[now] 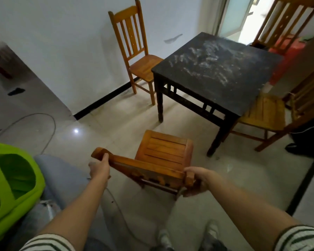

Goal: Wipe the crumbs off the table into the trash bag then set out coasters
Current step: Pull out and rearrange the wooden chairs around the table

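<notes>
A dark square table [246, 98] stands ahead on the right, its top smeared with pale crumbs and dust [207, 60]. In front of me is a wooden chair [163, 151], seat toward the table. My left hand [100, 167] grips the left end of its backrest. My right hand [196, 180] grips the right end of the backrest. No trash bag, cloth or coasters are in view.
A second wooden chair [134, 51] stands by the white wall left of the table, a third [266, 113] at the table's right side, a fourth [286, 24] behind it. A green plastic object [13, 182] is at my left. A cable [49, 124] lies on the tiled floor.
</notes>
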The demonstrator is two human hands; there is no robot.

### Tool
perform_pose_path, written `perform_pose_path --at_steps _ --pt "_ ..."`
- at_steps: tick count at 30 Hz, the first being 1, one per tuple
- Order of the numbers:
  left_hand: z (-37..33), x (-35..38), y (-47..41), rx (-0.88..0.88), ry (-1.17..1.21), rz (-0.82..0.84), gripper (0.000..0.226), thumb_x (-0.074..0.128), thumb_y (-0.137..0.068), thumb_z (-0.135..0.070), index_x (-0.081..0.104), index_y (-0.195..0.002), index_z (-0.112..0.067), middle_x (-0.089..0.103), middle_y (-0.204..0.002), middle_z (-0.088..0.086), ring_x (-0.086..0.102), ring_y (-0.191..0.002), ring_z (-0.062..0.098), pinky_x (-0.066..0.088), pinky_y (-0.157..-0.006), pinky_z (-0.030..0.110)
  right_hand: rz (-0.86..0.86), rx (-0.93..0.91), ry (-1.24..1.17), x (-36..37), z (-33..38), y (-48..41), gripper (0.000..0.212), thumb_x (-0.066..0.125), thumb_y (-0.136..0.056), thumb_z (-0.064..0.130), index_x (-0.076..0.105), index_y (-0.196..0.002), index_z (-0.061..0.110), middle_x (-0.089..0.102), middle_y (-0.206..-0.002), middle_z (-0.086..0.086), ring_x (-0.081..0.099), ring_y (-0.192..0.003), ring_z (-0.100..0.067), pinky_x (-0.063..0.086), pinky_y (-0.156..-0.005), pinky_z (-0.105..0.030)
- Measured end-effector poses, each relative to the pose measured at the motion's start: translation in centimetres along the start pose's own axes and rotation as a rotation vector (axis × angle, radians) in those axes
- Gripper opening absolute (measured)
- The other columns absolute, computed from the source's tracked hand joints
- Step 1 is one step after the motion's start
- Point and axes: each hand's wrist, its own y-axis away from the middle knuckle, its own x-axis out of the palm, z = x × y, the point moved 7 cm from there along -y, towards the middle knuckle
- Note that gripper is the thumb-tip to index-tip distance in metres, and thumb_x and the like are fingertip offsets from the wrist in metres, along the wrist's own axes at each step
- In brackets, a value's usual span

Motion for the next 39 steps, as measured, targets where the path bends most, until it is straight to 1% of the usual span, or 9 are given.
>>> perform_pose_path --at_steps 2,4,10,17,20,23,29,34,39 --pt "0.5 2.2 0.5 -0.095 0.181 0.137 0.061 0.063 -0.090 -0.039 0.039 -0.133 -0.003 0.060 -0.108 0.020 0.064 -0.087 0.033 0.058 -0.074 0.048 0.017 -0.032 -0.141 0.3 -0.8 -1.6 0.075 0.082 -0.061 0.021 0.053 -0.128 0.010 0.059 -0.124 -0.023 0.067 -0.097 -0.043 0.056 -0.080 -0.055" --pt "0.3 3.7 0.6 -0.116 0.266 0.154 0.068 0.068 -0.088 -0.029 0.030 -0.139 -0.007 0.055 -0.111 0.017 0.062 -0.087 0.031 0.058 -0.076 0.047 -0.059 -0.072 -0.256 0.1 -1.1 -2.7 0.070 0.080 -0.053 0.014 0.061 -0.121 0.013 0.061 -0.123 -0.017 0.067 -0.099 -0.036 0.057 -0.074 -0.048" --pt "-1.9 5.6 -0.1 -0.120 0.326 0.172 0.078 0.065 -0.090 -0.019 0.014 -0.147 -0.011 0.050 -0.114 0.015 0.060 -0.089 0.029 0.057 -0.080 0.047 -0.134 -0.131 -0.278 0.1 1.1 -1.4 0.046 0.073 -0.076 0.025 0.061 -0.118 0.010 0.060 -0.124 -0.019 0.066 -0.095 -0.033 0.058 -0.069 -0.044" --pt "-6.5 9.8 -0.6 -0.117 0.287 0.232 0.066 0.063 -0.092 -0.019 0.019 -0.141 -0.008 0.050 -0.107 0.014 0.057 -0.071 0.022 0.055 -0.088 0.048 -0.134 -0.151 -0.278 -3.1 5.8 -3.1 0.072 0.089 -0.046 0.020 0.068 -0.115 0.012 0.067 -0.117 -0.016 0.071 -0.089 -0.032 0.057 -0.070 -0.043" --pt "-8.4 12.3 -1.1 -0.125 0.276 0.232 0.067 0.063 -0.092 -0.019 0.018 -0.141 -0.010 0.053 -0.106 0.014 0.060 -0.080 0.024 0.056 -0.087 0.047 -0.122 -0.151 -0.312 -3.9 8.5 -1.7 0.068 0.086 -0.046 0.013 0.068 -0.112 0.010 0.070 -0.110 -0.016 0.071 -0.083 -0.031 0.057 -0.068 -0.041" --pt "-10.5 14.7 -1.5 -0.118 0.292 0.261 0.067 0.062 -0.093 -0.018 0.017 -0.142 -0.010 0.054 -0.110 0.016 0.059 -0.084 0.025 0.056 -0.083 0.045 -0.154 -0.145 -0.350 -6.1 11.0 -2.3 0.072 0.086 -0.048 0.010 0.066 -0.117 0.010 0.069 -0.112 -0.018 0.071 -0.088 -0.033 0.056 -0.066 -0.040" --pt "-14.1 19.3 -1.6 -0.141 0.285 0.280 0.070 0.063 -0.092 -0.019 0.016 -0.143 -0.011 0.052 -0.121 0.018 0.058 -0.090 0.027 0.054 -0.090 0.048 -0.158 -0.113 -0.401 -9.0 15.5 -2.5 0.076 0.081 -0.048 0.010 0.064 -0.122 0.010 0.067 -0.117 -0.018 0.068 -0.098 -0.028 0.056 -0.061 -0.041" --pt "-16.7 23.3 -2.2 -0.142 0.286 0.321 0.073 0.064 -0.092 -0.021 0.015 -0.145 -0.012 0.057 -0.120 0.018 0.060 -0.078 0.022 0.056 -0.085 0.044 -0.201 -0.114 -0.405 -11.0 19.2 -0.7 0.051 0.071 -0.056 0.009 0.060 -0.106 0.007 0.064 -0.120 -0.019 0.066 -0.091 -0.031 0.058 -0.059 -0.040" --pt "-18.5 26.0 -3.3 -0.135 0.282 0.344 0.078 0.066 -0.091 -0.027 0.012 -0.146 -0.016 0.059 -0.123 0.021 0.066 -0.091 0.028 0.057 -0.082 0.044 -0.142 -0.114 -0.439 -11.4 22.0 0.0 0.024 0.064 -0.077 0.014 0.057 -0.098 0.003 0.064 -0.101 -0.022 0.064 -0.081 -0.036 0.058 -0.051 -0.039"
